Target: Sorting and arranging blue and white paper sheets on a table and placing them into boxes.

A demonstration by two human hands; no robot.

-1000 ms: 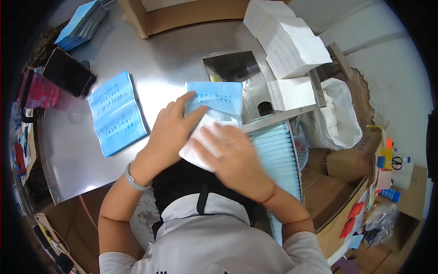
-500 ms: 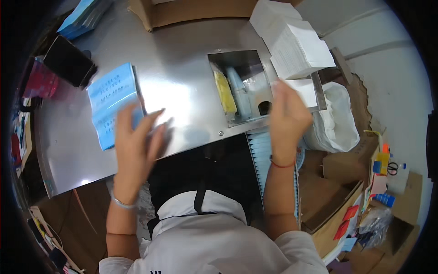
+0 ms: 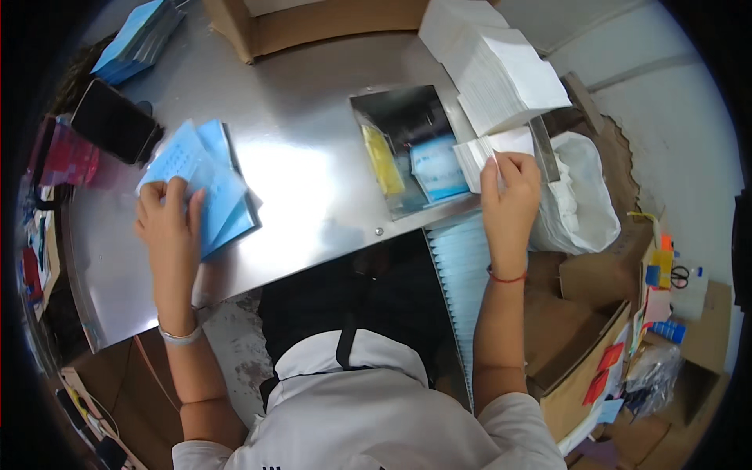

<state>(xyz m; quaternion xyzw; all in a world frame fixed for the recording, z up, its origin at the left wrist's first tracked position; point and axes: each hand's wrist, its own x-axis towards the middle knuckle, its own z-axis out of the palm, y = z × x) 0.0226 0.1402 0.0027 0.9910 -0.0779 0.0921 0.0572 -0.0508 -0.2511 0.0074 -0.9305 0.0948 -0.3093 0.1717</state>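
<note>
My left hand point(image 3: 167, 215) is closed on a thin blue printed plastic bag point(image 3: 178, 157). That bag lies skewed across a stack of similar blue bags point(image 3: 241, 219) on the left of the metal table. At the right edge of the table, my right hand point(image 3: 513, 188) pinches the white folded paper point(image 3: 471, 163) beside an opening in the tabletop; its thumb and forefinger meet at the paper's edge. Inside the opening, a blue printed packet point(image 3: 440, 168) lies next to a yellow packet point(image 3: 381, 160).
Tall stacks of white folded paper point(image 3: 513, 86) stand at the back right, near a white-lined bin point(image 3: 591, 196). A dark phone-like screen point(image 3: 116, 120) and more blue bags point(image 3: 129, 43) are at the left. Behind is a cardboard box point(image 3: 337, 30); below the table edge, pale blue ridged material point(image 3: 457, 266).
My left hand has moved left and the top blue bag has shifted askew on its stack. My right hand has come down onto the white paper. The blue packet in the opening now shows flatter and wider.
</note>
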